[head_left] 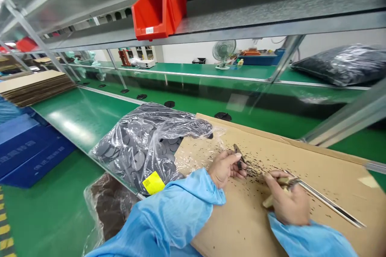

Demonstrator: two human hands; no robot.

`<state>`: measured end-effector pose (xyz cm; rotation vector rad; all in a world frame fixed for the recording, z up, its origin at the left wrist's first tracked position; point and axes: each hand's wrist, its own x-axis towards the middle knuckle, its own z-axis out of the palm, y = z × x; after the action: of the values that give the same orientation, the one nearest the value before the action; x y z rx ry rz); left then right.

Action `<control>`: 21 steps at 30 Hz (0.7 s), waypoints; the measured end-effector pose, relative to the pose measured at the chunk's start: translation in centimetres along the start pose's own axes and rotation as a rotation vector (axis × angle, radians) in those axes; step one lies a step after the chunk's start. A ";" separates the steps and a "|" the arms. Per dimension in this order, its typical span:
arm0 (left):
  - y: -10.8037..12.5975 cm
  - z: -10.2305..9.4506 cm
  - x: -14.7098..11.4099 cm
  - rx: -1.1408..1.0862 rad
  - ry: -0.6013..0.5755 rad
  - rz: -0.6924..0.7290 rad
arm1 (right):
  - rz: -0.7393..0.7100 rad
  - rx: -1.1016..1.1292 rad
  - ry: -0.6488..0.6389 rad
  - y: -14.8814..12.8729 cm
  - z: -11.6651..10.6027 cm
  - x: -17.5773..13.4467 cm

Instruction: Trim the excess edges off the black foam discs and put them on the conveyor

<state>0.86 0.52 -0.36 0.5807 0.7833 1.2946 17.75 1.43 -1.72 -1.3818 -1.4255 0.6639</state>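
My left hand [227, 168], in a blue sleeve, is closed on a dark grey disc [237, 151] that is tilted nearly edge-on. Small black bits [255, 166] lie scattered beneath and around it on the cardboard sheet [241, 225]. To the right, my right hand [288, 197] is closed, with pale yellowish coverings on some fingers; what it pinches is blurred and hidden. A long, thin metal strip [331, 202] extends from beside its fingers toward the lower right; I cannot tell whether the hand holds it. Left of my hands, a clear plastic bag [144, 140] contains many grey discs.
Several black discs [223, 116] sit in a row along the green line behind the cardboard. A red bin [161, 8] stands on the overhead shelf. A slanted metal post [346, 116] rises at right. Blue boxes [33, 148] and stacked cardboard [36, 86] are at left.
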 end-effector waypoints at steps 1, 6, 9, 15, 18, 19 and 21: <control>-0.1 0.1 -0.1 0.026 0.006 0.010 | -0.009 -0.009 0.036 -0.1 0.1 0.2; -0.6 0.8 -0.4 0.202 0.018 0.034 | -0.186 -0.126 -0.002 -1.9 1.1 4.9; -0.9 1.0 -0.5 0.282 -0.004 0.033 | -0.390 -0.377 -0.155 -4.0 2.5 9.6; -1.2 1.0 -0.4 0.321 0.005 0.029 | -0.466 -0.956 -0.493 -7.3 9.2 17.4; -0.8 1.2 -0.3 0.311 0.019 0.024 | -0.404 -1.063 -0.545 -7.4 13.3 19.8; -0.7 1.3 -0.2 0.309 0.025 0.019 | -0.382 -1.079 -0.549 -7.3 14.5 20.4; -0.7 1.3 0.0 0.321 0.045 0.006 | -0.349 -1.102 -0.558 -7.1 16.7 21.3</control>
<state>2.27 0.42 -0.09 0.8119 1.0372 1.1980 3.08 24.42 4.67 -1.7214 -2.6314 -0.0493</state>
